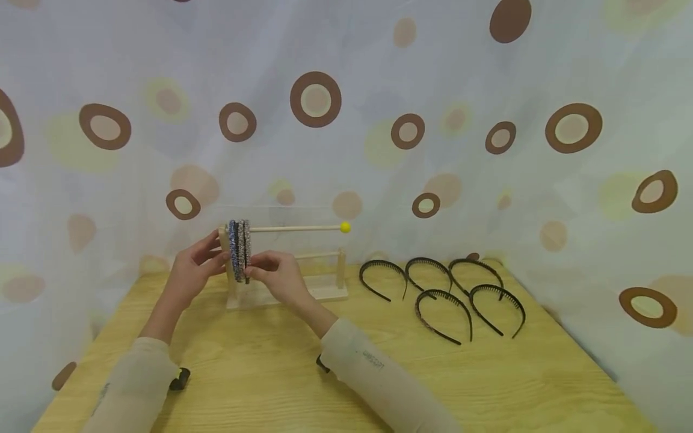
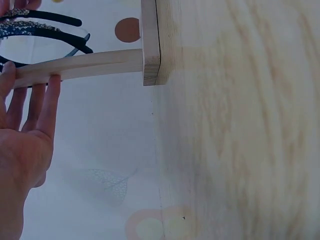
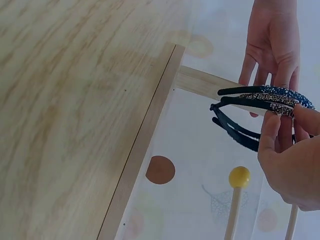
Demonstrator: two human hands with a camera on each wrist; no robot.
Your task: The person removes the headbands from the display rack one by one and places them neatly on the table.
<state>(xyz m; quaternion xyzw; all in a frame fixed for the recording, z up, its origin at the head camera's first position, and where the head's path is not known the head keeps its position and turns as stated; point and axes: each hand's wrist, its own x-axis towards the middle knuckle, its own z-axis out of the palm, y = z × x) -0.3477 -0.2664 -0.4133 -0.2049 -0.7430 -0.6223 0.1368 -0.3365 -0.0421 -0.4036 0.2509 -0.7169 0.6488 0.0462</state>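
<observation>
At the left we see a cream sleeve point(image 1: 132, 379) and the left hand point(image 1: 189, 270), its thumb and fingers gripping the flat-sided wooden post point(image 2: 100, 64) of the rack point(image 1: 330, 287). Just beside the post, three glittery, rough-textured bands hang over a smooth round rod point(image 1: 298, 228), packed side by side: a blue band point(image 1: 234, 252), a silver band point(image 1: 241, 240) and, outermost, a pinkish band point(image 1: 247, 237). The right hand point(image 1: 281, 279) pinches the pinkish band low on its side; we cannot tell whether its fingertips also touch the next one.

Rightward, the rod runs on to a round yellow ball point(image 1: 345, 227), giving open room along its length. Below it, we see a lower rod point(image 1: 316, 256) meet a short post point(image 1: 341, 267) above the squared edge of the base.

Farther right, five black bands point(image 1: 441, 292) lie as thin, toothed arches, some overlapping. Under them, we see the table point(image 1: 260, 367), smooth and wood-grained, its right edge slanting along the spotted cloth point(image 1: 346, 162).
</observation>
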